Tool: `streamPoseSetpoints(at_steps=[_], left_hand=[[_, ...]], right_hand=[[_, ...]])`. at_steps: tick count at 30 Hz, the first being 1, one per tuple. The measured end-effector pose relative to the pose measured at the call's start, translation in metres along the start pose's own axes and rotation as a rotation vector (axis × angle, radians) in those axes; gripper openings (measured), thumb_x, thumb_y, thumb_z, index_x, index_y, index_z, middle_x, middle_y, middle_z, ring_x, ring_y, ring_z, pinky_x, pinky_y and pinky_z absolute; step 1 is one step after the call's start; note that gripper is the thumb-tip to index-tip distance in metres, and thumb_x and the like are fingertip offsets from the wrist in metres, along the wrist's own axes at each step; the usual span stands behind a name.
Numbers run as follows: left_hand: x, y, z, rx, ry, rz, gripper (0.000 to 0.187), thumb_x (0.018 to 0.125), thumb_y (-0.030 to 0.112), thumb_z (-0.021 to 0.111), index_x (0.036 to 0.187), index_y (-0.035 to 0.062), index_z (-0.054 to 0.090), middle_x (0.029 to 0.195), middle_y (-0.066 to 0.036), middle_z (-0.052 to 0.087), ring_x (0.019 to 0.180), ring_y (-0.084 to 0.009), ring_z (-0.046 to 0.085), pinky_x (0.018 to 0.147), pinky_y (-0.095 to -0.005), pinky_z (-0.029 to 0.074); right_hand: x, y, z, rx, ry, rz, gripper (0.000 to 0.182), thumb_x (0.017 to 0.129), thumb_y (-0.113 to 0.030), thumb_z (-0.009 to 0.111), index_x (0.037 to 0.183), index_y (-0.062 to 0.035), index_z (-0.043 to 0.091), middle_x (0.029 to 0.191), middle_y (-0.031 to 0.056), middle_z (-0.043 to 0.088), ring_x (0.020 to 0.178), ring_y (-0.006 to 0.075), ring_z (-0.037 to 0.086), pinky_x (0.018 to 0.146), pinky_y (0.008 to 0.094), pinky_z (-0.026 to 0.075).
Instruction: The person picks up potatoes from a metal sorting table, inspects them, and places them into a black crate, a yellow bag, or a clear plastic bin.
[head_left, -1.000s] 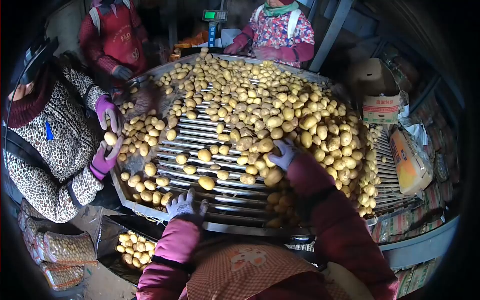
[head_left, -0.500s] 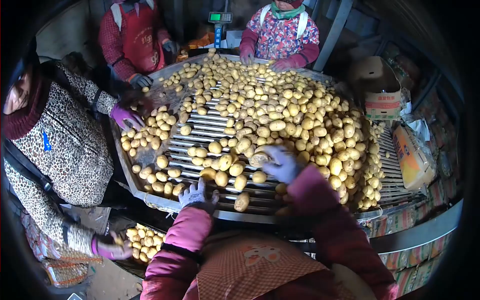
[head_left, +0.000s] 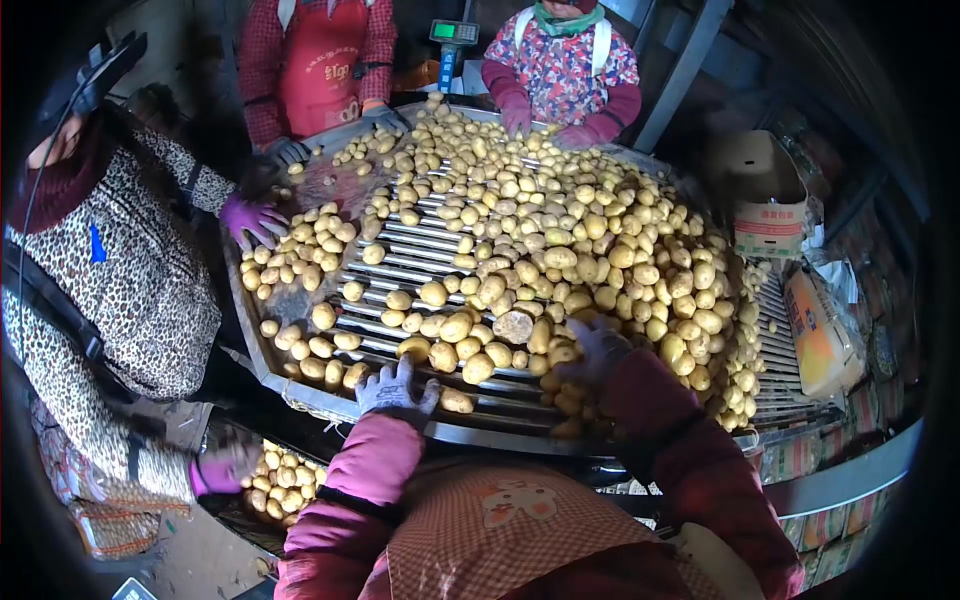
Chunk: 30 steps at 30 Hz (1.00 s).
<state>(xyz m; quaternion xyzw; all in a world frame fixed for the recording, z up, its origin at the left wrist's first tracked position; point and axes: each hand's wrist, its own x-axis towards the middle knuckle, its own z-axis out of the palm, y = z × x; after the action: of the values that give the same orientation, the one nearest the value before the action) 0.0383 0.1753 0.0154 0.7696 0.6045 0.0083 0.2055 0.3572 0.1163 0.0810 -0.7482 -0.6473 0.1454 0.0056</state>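
Note:
My left hand (head_left: 397, 390), in a grey glove, rests by the near rim of the sorting table with its fingers spread. A single potato (head_left: 457, 401) lies just to its right on the metal rollers (head_left: 400, 262), and more potatoes sit beyond its fingertips. My right hand (head_left: 597, 350), gloved too, reaches over the near side of the potato heap (head_left: 600, 230). Its fingers look stretched out over the potatoes, with nothing visibly held. A bigger potato with a flat brownish face (head_left: 513, 327) lies left of that hand, apart from it.
A co-worker in a leopard-print jacket (head_left: 150, 290) stands at the left, one purple glove (head_left: 253, 220) by potatoes. Two more people work across the table. Below left is a container of potatoes (head_left: 285, 482). Cardboard boxes (head_left: 768, 215) and a scale display (head_left: 454, 32) stand beyond.
My right hand has moved right and down, away from the flat-faced potato, onto the heap. Potatoes by my left hand have shifted; that hand stays at the rim. The co-worker's lower hand has moved up.

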Motion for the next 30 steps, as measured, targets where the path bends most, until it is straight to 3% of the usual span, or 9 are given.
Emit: streamPoseSetpoints(at_steps=[3,9,14,20,24,25,27,29,30], left_hand=[[-0.002,0.002,-0.002,0.005,-0.011,-0.011,0.075,0.081,0.059,0.046,0.139,0.0111,0.036,0.129,-0.019,0.049,0.12,-0.0356,0.047,0.106,-0.0508,0.023],[-0.002,0.001,0.004,-0.013,0.013,-0.019,0.075,0.081,0.058,0.047,0.139,0.0112,0.035,0.13,-0.019,0.049,0.119,-0.0366,0.047,0.106,-0.0513,0.024],[-0.002,0.003,0.006,-0.024,0.053,-0.03,0.078,0.08,0.055,0.051,0.141,0.011,0.032,0.13,-0.02,0.047,0.117,-0.0371,0.048,0.104,-0.0514,0.026],[-0.002,0.007,0.005,0.005,0.081,-0.113,0.079,0.079,0.053,0.055,0.143,0.0142,0.028,0.136,-0.021,0.039,0.125,-0.0368,0.041,0.107,-0.0501,0.024],[-0.002,0.007,0.009,-0.012,0.058,-0.176,0.078,0.08,0.056,0.053,0.142,0.0151,0.031,0.141,-0.022,0.033,0.13,-0.0375,0.035,0.108,-0.0506,0.023],[-0.003,0.006,0.01,-0.031,0.067,-0.171,0.076,0.08,0.055,0.053,0.142,0.0162,0.032,0.142,-0.023,0.033,0.129,-0.038,0.036,0.108,-0.0511,0.023],[-0.005,0.008,0.01,-0.014,0.094,-0.181,0.072,0.081,0.053,0.053,0.141,0.0181,0.033,0.142,-0.024,0.033,0.124,-0.0393,0.042,0.107,-0.051,0.025],[-0.006,0.008,0.009,-0.014,0.111,-0.176,0.071,0.081,0.052,0.054,0.141,0.019,0.033,0.141,-0.024,0.033,0.122,-0.0402,0.043,0.106,-0.051,0.026],[-0.004,0.009,0.008,-0.019,0.112,-0.187,0.071,0.081,0.052,0.054,0.141,0.019,0.033,0.141,-0.024,0.033,0.122,-0.0402,0.043,0.106,-0.051,0.026]], right_hand=[[0.015,-0.009,0.038,-0.013,0.049,-0.241,0.088,0.07,-0.052,0.069,0.14,-0.01,0.035,0.135,0.0239,0.037,0.119,0.0404,0.044,0.098,0.0448,0.039],[0.027,-0.049,0.03,-0.123,-0.289,-0.102,0.085,0.076,-0.053,0.06,0.145,-0.0162,0.025,0.132,0.0233,0.04,0.119,0.0408,0.044,0.096,0.0506,0.039],[0.036,-0.077,0.05,-0.101,-0.129,-0.192,0.076,0.077,-0.052,0.06,0.139,-0.0179,0.032,0.119,0.0224,0.047,0.096,0.0411,0.057,0.084,0.0498,0.045],[0.081,-0.144,0.087,0.144,-0.138,-0.302,0.086,0.078,-0.04,0.064,0.145,-0.015,0.016,0.123,0.0373,0.043,0.106,0.0462,0.052,0.091,0.0483,0.044],[0.131,-0.136,0.128,0.458,-0.031,-0.641,0.076,0.079,-0.044,0.065,0.14,-0.011,0.034,0.131,0.0267,0.045,0.114,0.04,0.05,0.099,0.0419,0.039],[0.129,-0.131,0.087,0.609,-0.25,-0.654,0.064,0.08,-0.037,0.067,0.133,-0.0082,0.044,0.123,0.024,0.053,0.112,0.0364,0.054,0.097,0.0405,0.04],[0.147,-0.105,0.074,0.83,0.048,-0.676,0.044,0.081,-0.022,0.068,0.12,-0.0075,0.055,0.102,0.0188,0.063,0.096,0.0331,0.06,0.083,0.037,0.048],[0.152,-0.062,0.015,0.348,0.343,-0.583,0.045,0.081,-0.031,0.066,0.119,-0.0104,0.056,0.1,0.0178,0.062,0.092,0.0342,0.06,0.079,0.0406,0.048],[0.156,-0.039,0.005,0.173,0.216,-0.457,0.06,0.079,-0.039,0.065,0.129,-0.0116,0.048,0.11,0.0189,0.059,0.1,0.0364,0.057,0.086,0.0421,0.047]])
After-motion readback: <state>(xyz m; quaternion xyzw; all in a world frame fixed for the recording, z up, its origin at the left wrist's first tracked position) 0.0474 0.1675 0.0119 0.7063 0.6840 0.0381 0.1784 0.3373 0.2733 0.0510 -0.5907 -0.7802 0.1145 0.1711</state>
